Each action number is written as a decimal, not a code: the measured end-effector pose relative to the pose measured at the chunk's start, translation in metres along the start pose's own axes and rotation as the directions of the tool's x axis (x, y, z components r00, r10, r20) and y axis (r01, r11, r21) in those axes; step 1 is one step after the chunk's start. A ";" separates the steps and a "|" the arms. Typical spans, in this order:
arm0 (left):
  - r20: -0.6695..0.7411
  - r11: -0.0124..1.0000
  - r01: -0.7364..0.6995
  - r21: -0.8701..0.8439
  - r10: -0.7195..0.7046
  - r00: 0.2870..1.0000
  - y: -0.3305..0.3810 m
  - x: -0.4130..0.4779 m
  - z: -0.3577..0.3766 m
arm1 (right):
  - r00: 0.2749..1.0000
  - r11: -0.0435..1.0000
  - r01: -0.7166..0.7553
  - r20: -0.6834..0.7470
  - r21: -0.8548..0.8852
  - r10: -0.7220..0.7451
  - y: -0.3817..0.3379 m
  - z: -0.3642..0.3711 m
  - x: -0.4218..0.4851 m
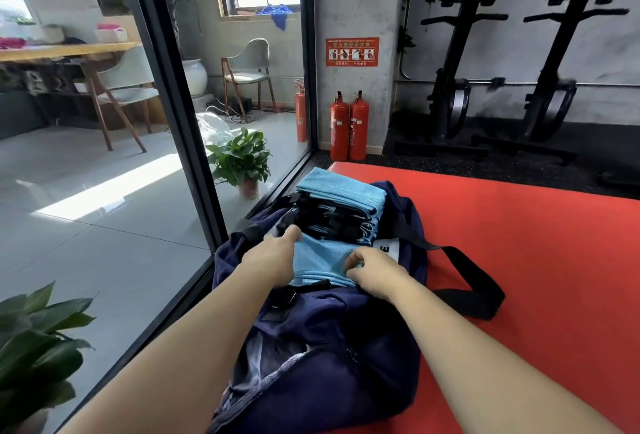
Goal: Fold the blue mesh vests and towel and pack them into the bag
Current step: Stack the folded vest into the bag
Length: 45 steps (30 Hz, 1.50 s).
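Right grip (pixel 375 276) pinches the folded blue fabric (pixel 322 257); left grip (pixel 273 257), closure indiscernible, steadies it; best tucked flat into bag (pixel 329 329).

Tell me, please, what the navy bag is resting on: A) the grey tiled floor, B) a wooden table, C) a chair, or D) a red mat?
D: the navy bag lies on the red mat, where the left hand and right hand hold a folded blue cloth at its opening.
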State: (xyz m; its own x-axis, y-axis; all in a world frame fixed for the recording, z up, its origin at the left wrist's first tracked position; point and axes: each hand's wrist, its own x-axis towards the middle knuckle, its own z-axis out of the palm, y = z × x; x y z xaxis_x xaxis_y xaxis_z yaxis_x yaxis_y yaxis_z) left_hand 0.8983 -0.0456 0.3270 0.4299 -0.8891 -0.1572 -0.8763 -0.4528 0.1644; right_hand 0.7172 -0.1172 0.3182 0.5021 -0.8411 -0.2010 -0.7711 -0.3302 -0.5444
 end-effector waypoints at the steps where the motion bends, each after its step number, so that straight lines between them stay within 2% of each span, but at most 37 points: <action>1: 0.004 1.000 0.003 0.009 -0.003 1.000 0.001 -0.001 0.000 | 1.000 0.999 0.016 -0.020 -0.034 -0.016 0.000 0.000 -0.002; 5: 0.120 0.997 0.004 0.083 -0.014 0.993 0.002 -0.007 0.003 | 0.992 0.995 0.043 -0.111 -0.093 -0.054 0.003 0.004 -0.009; 8: 0.164 0.992 -0.005 0.129 -0.016 0.986 0.005 -0.012 0.003 | 0.982 0.975 0.069 -0.161 -0.210 -0.104 0.003 0.012 -0.013; 11: 0.224 0.992 -0.028 0.125 0.000 0.974 0.000 -0.003 0.005 | 0.981 0.935 0.089 -0.134 -0.344 -0.143 0.004 0.017 -0.016; 14: 0.280 0.991 -0.052 0.120 0.017 0.960 -0.007 0.001 0.004 | 0.989 0.940 0.100 -0.069 -0.326 -0.129 0.005 0.015 -0.015; 20: 0.191 0.991 -0.070 0.110 0.048 0.981 -0.007 0.006 0.004 | 0.993 0.929 0.109 -0.002 -0.355 -0.117 0.003 0.014 -0.011; 27: 0.217 0.987 -0.083 0.139 0.052 0.975 -0.005 0.005 0.001 | 0.995 0.961 0.098 0.029 -0.260 -0.093 0.006 0.011 -0.011; 31: 0.091 0.992 -0.076 0.100 0.067 0.994 -0.006 -0.004 0.002 | 0.995 0.961 0.096 0.036 -0.259 -0.089 0.003 0.012 -0.010; 33: -0.072 0.983 -0.107 0.149 0.119 0.990 0.000 -0.010 -0.003 | 0.995 0.974 0.090 -0.033 -0.206 -0.099 0.004 0.010 -0.012; 35: -0.205 0.967 -0.168 0.190 0.206 0.957 0.008 -0.013 -0.009 | 0.967 0.991 0.095 -0.226 -0.097 -0.115 0.006 0.006 -0.016; 37: -0.159 0.949 -0.232 0.212 0.267 0.950 0.011 -0.012 -0.010 | 0.905 0.974 0.181 -0.366 -0.134 -0.218 0.005 0.003 -0.020; 38: -0.059 0.943 -0.243 0.228 0.262 0.963 0.010 -0.012 -0.008 | 0.890 0.946 0.238 -0.342 -0.218 -0.303 0.003 0.002 -0.022; 40: 0.174 0.942 -0.228 0.246 0.188 0.967 0.007 -0.012 0.001 | 0.903 0.870 0.324 -0.153 -0.371 -0.401 -0.003 0.003 -0.023; 41: 0.246 0.943 -0.218 0.251 0.156 0.957 0.004 -0.012 0.004 | 0.923 0.843 0.333 -0.039 -0.422 -0.383 -0.004 0.005 -0.023; 43: 0.291 0.942 -0.212 0.262 0.132 0.948 0.001 -0.010 0.010 | 0.949 0.823 0.314 0.138 -0.473 -0.283 -0.004 0.010 -0.020; 45: 0.293 0.943 -0.212 0.255 0.133 0.947 0.000 -0.006 0.014 | 0.953 0.825 0.292 0.221 -0.485 -0.208 -0.002 0.014 -0.017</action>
State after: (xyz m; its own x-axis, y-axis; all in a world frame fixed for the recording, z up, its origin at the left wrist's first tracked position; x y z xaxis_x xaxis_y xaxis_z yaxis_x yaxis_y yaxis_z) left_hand 0.8927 -0.0396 0.3142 0.2262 -0.8824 -0.4125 -0.9733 -0.2215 -0.0598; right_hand 0.7155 -0.0959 0.3111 0.7252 -0.6383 -0.2582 -0.6789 -0.7255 -0.1129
